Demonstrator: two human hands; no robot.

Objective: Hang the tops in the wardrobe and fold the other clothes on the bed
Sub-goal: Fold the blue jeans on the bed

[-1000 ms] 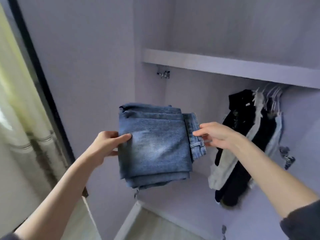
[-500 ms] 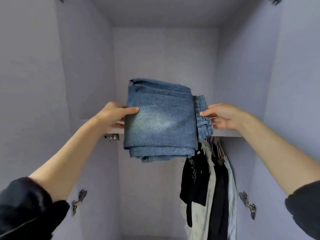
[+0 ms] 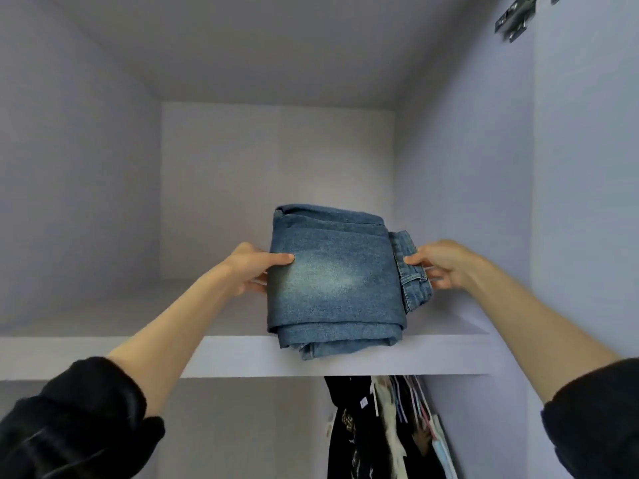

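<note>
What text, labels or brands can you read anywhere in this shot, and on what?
None can be read.
Small white tag on a black hanging top: too small to read.
White print on that top: blurred, no letters to make out.
Folded jeans, held by the left hand and right hand: no label shows.
Shelf: no markings.

A pair of blue denim jeans (image 3: 332,281), folded into a thick, roughly square bundle of several layers, has a pale faded patch across its top face. Its near folded edge lies at the front edge of the pale lilac wardrobe shelf (image 3: 432,354), right of the middle, slightly overhanging; whether its underside rests fully on the shelf cannot be told. Below the shelf, toward its right end, black and white tops (image 3: 377,426) hang close together on hangers.
</note>
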